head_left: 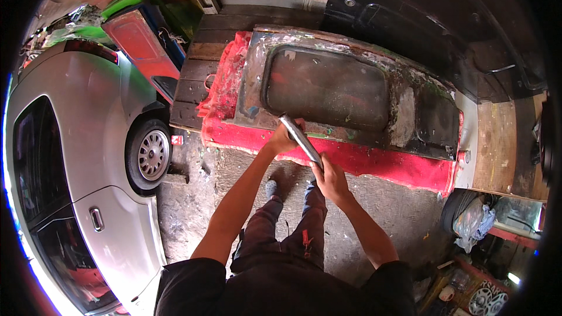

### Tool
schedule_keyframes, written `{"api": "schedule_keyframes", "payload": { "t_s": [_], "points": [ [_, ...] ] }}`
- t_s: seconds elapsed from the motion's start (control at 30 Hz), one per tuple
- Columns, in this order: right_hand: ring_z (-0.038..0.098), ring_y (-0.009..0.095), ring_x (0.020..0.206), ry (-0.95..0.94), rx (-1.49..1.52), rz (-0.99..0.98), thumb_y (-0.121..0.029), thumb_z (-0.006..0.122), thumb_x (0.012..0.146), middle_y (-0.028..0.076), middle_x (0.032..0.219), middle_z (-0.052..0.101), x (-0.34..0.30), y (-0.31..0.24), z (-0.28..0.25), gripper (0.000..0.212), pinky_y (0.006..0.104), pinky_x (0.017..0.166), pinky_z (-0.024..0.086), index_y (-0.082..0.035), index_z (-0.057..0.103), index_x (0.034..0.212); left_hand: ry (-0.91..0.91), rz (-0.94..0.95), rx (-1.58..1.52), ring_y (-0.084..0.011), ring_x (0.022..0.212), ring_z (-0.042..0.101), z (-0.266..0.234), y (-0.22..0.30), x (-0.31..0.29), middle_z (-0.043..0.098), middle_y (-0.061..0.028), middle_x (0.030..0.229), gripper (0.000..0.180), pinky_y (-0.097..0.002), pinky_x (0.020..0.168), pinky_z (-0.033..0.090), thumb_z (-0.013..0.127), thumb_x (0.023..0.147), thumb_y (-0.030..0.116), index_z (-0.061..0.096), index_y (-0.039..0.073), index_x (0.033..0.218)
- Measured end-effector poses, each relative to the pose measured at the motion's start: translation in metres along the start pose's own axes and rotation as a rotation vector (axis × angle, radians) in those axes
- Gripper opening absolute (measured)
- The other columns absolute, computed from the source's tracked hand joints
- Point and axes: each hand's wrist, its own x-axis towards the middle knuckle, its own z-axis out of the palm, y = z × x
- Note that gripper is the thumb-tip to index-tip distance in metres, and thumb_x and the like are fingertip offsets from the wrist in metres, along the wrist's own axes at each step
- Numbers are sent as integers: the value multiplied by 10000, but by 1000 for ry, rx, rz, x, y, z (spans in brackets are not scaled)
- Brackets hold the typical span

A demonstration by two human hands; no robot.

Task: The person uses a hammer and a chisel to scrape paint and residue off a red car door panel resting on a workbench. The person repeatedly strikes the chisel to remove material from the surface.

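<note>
A long, narrow silvery metal tool (301,143) with a darker lower end slants between my two hands. My left hand (284,139) is closed around its upper part. Lower down, my right hand (332,180) grips the darker end. Which kind of tool it is cannot be made out. Just beyond my hands lies a worn vehicle panel (404,120), flat, with patchy bare metal, chipped paint and a large rounded recess (328,88). Under the panel a red cloth (386,164) is spread, its edge hanging toward me. The tool is held over the near edge of cloth and panel.
A silver car (88,146) stands close on my left. A red door-like panel (140,41) leans behind it. A wooden bench (202,76) carries the cloth. Large black bodywork (433,29) rises at the far right. A tyre (459,210) and clutter sit low right.
</note>
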Motion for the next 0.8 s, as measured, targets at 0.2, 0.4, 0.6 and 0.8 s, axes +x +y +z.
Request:
{"api": "schedule_keyframes", "payload": {
  "t_s": [0.2,0.4,0.6,0.8],
  "points": [
    [577,345,528,99,274,153,-265,581,962,140,602,536,1,-33,-34,245,439,497,404,-32,521,1006,-11,61,5,-98,725,547,1,-3,-10,600,-31,764,217,-286,672,469,744,708,5,640,37,896],
    [584,324,530,301,379,-109,-264,587,942,128,626,557,-12,-24,-27,279,396,497,418,-17,534,1060,53,132,-10,-92,699,511,6,-1,-8,544,-6,723,196,-276,642,453,735,715,-5,620,43,867],
    [586,421,614,99,43,24,-264,606,945,218,695,594,-27,10,8,270,474,554,440,-7,531,984,57,171,-49,-118,723,556,12,6,-23,577,-22,744,205,-288,679,475,737,698,-11,631,39,866],
    [581,396,567,181,287,149,-166,599,937,181,667,585,-18,-27,-30,182,448,500,420,-18,505,983,23,82,-30,-85,685,491,9,6,-20,524,-13,714,194,-278,612,419,720,723,0,535,22,779]
  ]
}}
